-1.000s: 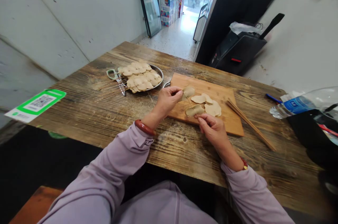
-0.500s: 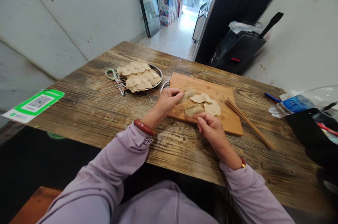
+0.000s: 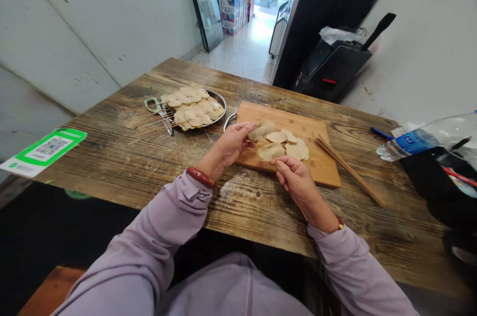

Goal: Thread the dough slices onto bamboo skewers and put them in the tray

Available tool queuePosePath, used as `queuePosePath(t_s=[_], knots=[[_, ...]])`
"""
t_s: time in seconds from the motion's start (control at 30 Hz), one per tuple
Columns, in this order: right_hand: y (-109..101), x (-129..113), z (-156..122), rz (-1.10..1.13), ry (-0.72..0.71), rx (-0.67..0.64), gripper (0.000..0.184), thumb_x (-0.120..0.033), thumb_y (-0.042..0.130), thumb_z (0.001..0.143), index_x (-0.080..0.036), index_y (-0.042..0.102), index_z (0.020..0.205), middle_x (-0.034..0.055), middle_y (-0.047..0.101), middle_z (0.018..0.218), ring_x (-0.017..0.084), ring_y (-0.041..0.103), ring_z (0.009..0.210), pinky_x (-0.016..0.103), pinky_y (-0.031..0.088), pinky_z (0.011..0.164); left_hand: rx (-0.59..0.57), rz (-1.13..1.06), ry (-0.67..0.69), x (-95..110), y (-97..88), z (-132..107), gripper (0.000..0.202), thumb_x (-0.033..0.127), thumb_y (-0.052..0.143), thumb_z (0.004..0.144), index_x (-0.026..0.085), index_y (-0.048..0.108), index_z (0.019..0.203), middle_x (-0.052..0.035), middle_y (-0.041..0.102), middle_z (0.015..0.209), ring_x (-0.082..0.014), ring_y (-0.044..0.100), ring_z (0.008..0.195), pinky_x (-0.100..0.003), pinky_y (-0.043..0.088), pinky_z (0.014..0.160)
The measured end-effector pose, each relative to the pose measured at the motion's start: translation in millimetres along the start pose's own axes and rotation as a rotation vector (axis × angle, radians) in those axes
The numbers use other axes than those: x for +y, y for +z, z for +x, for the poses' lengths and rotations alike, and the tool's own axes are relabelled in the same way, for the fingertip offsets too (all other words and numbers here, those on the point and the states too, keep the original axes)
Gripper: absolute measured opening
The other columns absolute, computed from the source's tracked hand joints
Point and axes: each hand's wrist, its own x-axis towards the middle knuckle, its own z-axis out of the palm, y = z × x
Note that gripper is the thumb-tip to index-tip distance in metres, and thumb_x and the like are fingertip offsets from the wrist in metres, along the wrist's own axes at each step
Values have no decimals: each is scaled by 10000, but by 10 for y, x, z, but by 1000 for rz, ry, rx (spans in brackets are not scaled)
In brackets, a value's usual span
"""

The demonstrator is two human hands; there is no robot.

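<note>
My left hand pinches a thin beige slice between thumb and fingers above the cutting board. The slice is flat and roundish; its exact kind does not show. In the fingers of my right hand is a thin wooden skewer, its lower end showing under the wrist. The skewer points up toward the held slice. Another beige slice is just beyond my right fingertips; whether the skewer passes through it I cannot tell. A few more loose slices lie overlapping on the board.
Left of the board, a round metal plate bears skewered slices, sticks pointing left. Green-handled scissors lie beside it. Bare skewers rest across the board's right edge. A plastic bottle and a QR card flank the table.
My left hand has turned slightly, and the slice in it shows more of its face. The right hand stays almost in place with the skewer. The view has shifted a little.
</note>
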Motion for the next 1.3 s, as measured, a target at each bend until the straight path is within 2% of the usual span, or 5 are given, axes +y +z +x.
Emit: queuePosePath(t_s=[0.2,0.5,0.7,1.0,1.3], knots=[[23,-10,-8,-21,-20,-30,461,-633,701,822,-184,671,927,-99,470,461,60,322,353,197,224,353,31,-148,-115,-29,35,35,263,327,888,767,148,696,785,4,674,745,-74,585,591,-186,447,525],[47,15,-9,0,-27,-8,439,-611,705,829,-185,686,934,-99,463,463,63,314,361,188,240,349,-19,-125,-73,-21,11,14,316,295,973,621,126,716,694,21,596,635,-55,473,551,-185,370,498],[25,-1,-28,-72,-47,-27,417,-578,688,854,-174,706,955,-74,514,505,72,359,392,206,255,384,-12,-47,-28,-3,-34,25,316,347,954,636,129,757,751,-27,699,703,-93,596,626,-207,452,604],[-14,139,-39,-216,-174,38,328,-476,650,923,-164,751,941,-60,520,495,97,425,436,242,312,465,22,-30,62,-39,-64,36,423,494,933,635,136,780,801,-65,762,786,-120,639,656,-251,502,681],[-19,139,-36,-336,-284,94,260,-410,633,923,-182,754,892,-16,573,553,155,559,558,257,389,510,45,6,33,-113,-68,58,411,478,932,659,119,791,800,-98,776,789,-160,691,703,-264,499,697]])
